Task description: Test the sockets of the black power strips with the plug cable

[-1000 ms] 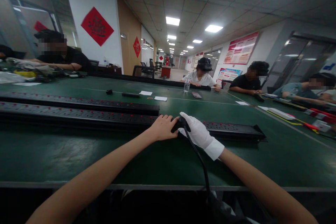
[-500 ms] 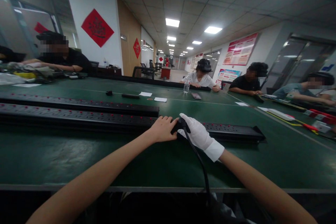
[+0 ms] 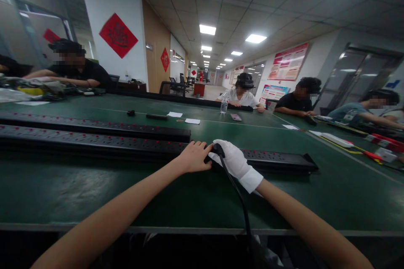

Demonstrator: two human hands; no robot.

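A thick black cable (image 3: 238, 191) crossed the near edge of the green tabletop (image 3: 126, 201) and rose to the black plug (image 3: 218, 149) in my white-gloved right hand (image 3: 233, 160), which was curled closed around it. My bare left hand (image 3: 195, 157) was just beside the plug, fingers bent and slightly apart over the long black strip with red dots (image 3: 104, 139) (whether they gripped anything, I couldn't tell). That strip ran lengthwise along the near edge. Behind it lay a second red-dotted black strip (image 3: 126, 128); a clear plastic bottle (image 3: 224, 105) stood toward the far edge.
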